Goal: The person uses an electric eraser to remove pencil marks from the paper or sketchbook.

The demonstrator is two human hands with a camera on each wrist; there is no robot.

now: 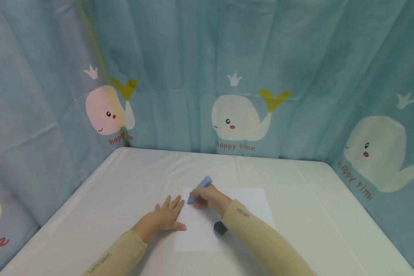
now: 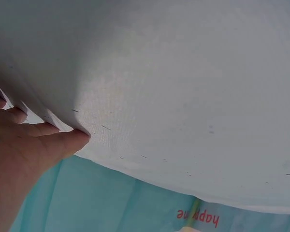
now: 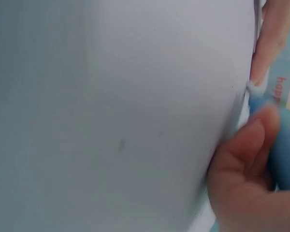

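Note:
A sheet of white paper [image 1: 200,237] lies on the white-covered table. My right hand [image 1: 207,195] pinches a thick blue pen [image 1: 205,181] above the sheet's upper left part, the barrel slanting up and to the right. The pen's narrow tip points down at the paper near its left edge; whether it touches cannot be told. In the right wrist view the thumb and fingers close round the blue barrel [image 3: 286,159]. My left hand [image 1: 165,217] rests flat with its fingers spread, the thumb over the paper's left edge. The left wrist view shows its straight fingers [image 2: 67,142] on the white surface.
A small black object [image 1: 220,228] shows beside the right wrist, over the paper; what it is cannot be told. The white tablecloth [image 1: 317,214] spreads around the sheet. Blue curtains [image 1: 179,115] printed with whales enclose the table's back and sides.

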